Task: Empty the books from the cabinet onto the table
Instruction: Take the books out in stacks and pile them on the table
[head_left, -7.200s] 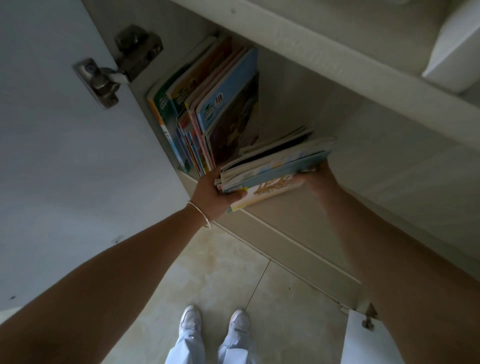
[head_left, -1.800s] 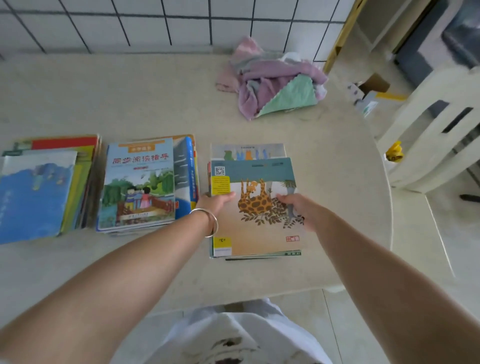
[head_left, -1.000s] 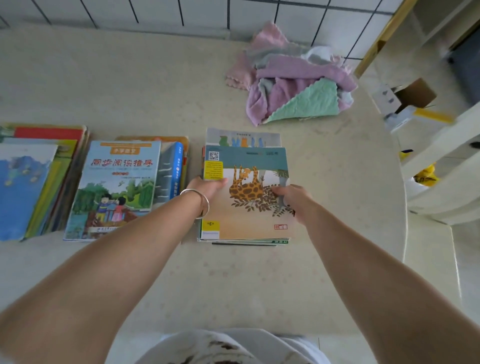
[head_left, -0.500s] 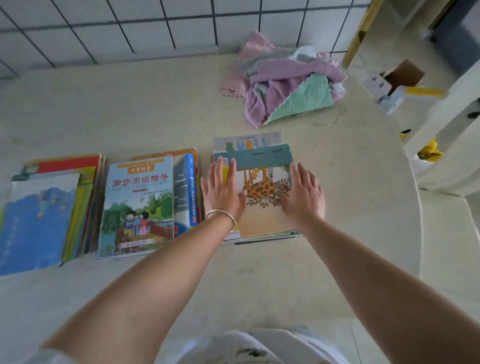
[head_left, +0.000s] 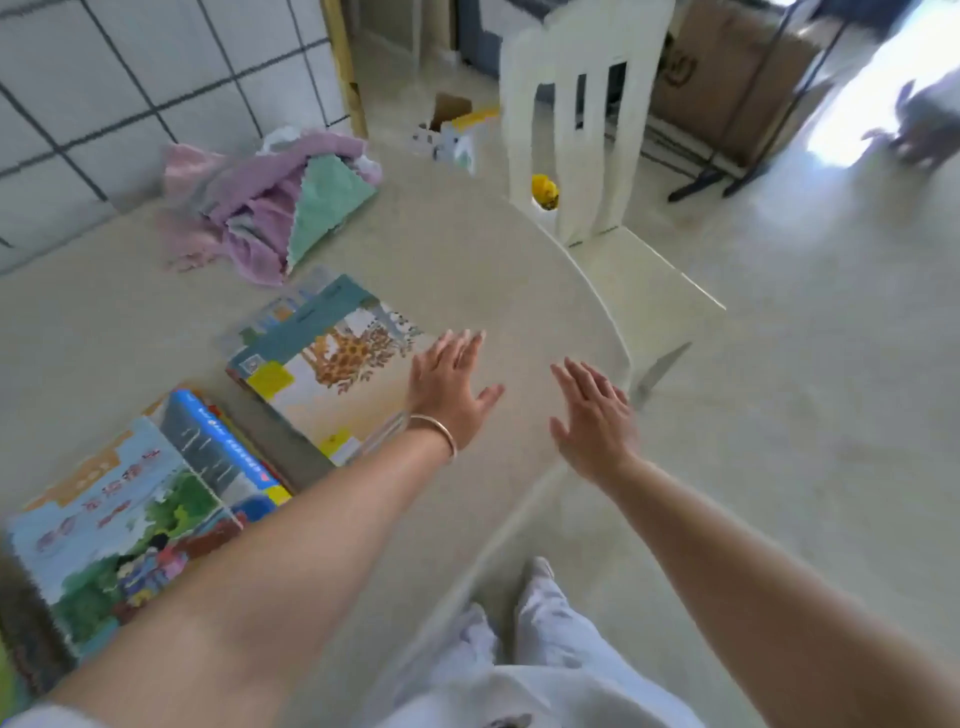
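White tiles lined the wall behind the round tabletop (head_left: 467, 249). Books (head_left: 322, 364) lay flat in piles on it, likely so they would not slide off. Both hands held nothing. The left hand (head_left: 447, 395) and right hand (head_left: 592, 415) had straight, spread fingers. Cloths (head_left: 270, 202) sat near the wall. One chair (head_left: 587, 171) stood beside.

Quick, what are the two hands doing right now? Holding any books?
Left hand: open, fingers straight, holding nothing.
Right hand: open, fingers spread, holding nothing.
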